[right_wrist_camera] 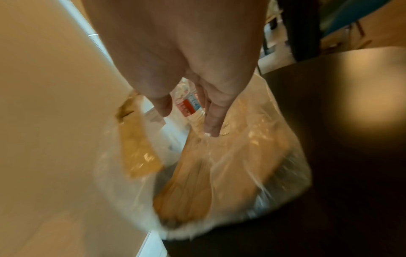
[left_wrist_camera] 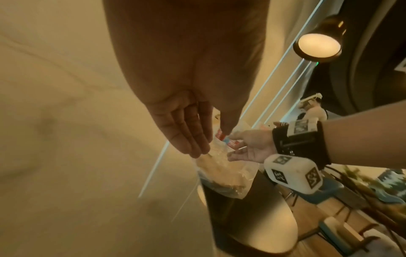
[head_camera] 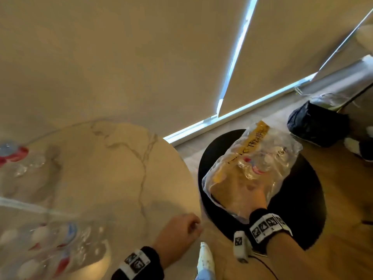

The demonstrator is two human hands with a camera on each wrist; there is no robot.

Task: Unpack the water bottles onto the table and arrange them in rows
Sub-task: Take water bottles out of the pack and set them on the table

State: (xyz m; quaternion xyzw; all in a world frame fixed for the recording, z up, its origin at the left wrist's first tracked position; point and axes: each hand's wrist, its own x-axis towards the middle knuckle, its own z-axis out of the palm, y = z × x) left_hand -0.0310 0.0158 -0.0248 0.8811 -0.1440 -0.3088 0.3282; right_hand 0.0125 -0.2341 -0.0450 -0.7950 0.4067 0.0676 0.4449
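Observation:
A clear plastic bag (head_camera: 252,164) with yellow patches lies on a round black stool (head_camera: 298,199) to the right of the marble table (head_camera: 113,168). Inside it is a water bottle (right_wrist_camera: 189,106) with a red and blue label. My right hand (right_wrist_camera: 187,121) reaches into the bag's mouth with fingers straight, thumb and fingers on either side of the bottle, not gripping it. My left hand (head_camera: 179,227) hovers at the table's near right edge, relaxed and holding nothing. Several blurred bottles (head_camera: 60,239) stand on the table's left side, one more (head_camera: 12,152) further back.
A black bag (head_camera: 316,126) sits on the wooden floor behind the stool, near the window blinds. A white shoe (head_camera: 205,257) shows between table and stool. A lit lamp (left_wrist_camera: 318,43) appears in the left wrist view.

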